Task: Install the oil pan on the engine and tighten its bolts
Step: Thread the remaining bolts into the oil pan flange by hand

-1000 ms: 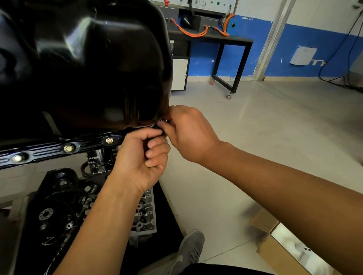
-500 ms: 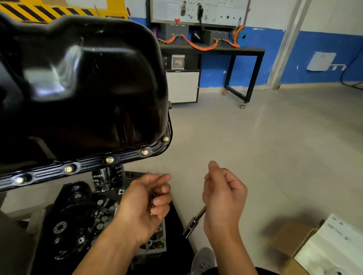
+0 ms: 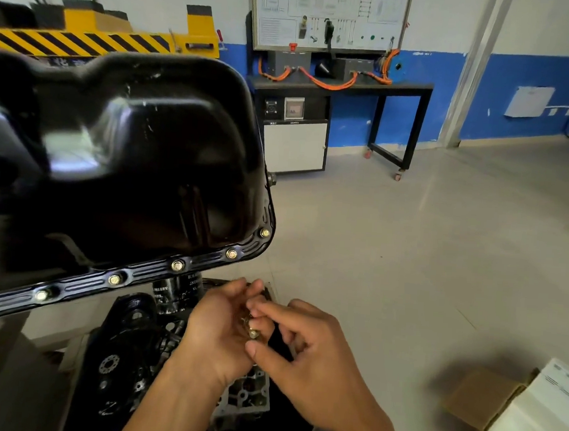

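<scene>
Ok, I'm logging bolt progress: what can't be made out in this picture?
- Head view, loose bolts: count hidden by the cupped left hand and the right hand.
- Head view, oil pan: left end cut off by the frame edge; far flange hidden behind the pan.
- Flange bolts: tightness too small to judge.

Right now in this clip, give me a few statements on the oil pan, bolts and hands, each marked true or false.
1. Flange bolts sit along the near edge of the oil pan. True.
2. The right hand is turning a bolt on the pan. False: it pinches at loose bolts below the pan.
3. The left hand cups the loose bolts. True.
4. The cardboard box sits on top of the oil pan. False: it lies on the floor, lower right.
</scene>
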Demonstrator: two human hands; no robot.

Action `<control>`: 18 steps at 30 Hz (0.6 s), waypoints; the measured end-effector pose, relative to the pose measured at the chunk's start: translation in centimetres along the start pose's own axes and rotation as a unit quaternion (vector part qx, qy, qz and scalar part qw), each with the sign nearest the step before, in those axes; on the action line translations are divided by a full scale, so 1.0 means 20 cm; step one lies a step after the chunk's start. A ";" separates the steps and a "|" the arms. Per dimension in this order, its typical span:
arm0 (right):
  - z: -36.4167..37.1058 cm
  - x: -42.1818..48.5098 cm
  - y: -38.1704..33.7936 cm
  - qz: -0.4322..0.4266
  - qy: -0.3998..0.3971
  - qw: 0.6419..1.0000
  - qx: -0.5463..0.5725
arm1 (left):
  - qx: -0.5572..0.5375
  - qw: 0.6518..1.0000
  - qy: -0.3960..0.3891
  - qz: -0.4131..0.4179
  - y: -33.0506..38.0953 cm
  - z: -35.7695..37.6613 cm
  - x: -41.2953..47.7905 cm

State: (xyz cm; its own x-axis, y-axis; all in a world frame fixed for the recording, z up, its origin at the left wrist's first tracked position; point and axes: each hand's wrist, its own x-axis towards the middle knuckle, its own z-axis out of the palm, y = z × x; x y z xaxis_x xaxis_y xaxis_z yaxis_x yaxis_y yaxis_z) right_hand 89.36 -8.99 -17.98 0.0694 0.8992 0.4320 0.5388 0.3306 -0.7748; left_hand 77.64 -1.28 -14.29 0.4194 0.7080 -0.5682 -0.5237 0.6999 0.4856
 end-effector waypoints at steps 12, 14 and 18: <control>0.01 0.00 0.01 0.043 -0.087 0.995 -0.001 | -0.010 0.999 -0.001 -0.045 0.00 -0.07 -0.03; 0.01 0.00 0.02 0.057 -0.099 0.993 0.028 | -0.020 0.998 -0.003 -0.052 0.00 -0.08 -0.04; 0.04 0.00 0.02 0.052 -0.077 0.995 0.038 | -0.060 0.996 -0.019 -0.056 0.03 -0.11 -0.06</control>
State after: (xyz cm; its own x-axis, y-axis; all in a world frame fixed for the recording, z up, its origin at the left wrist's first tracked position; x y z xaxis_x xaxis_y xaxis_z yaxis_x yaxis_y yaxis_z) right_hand 88.82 -8.54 -18.60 -0.0116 0.9609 0.2765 0.4700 0.2493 -0.8467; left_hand 75.21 -1.90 -14.73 0.5066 0.6311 -0.5874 -0.5556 0.7600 0.3373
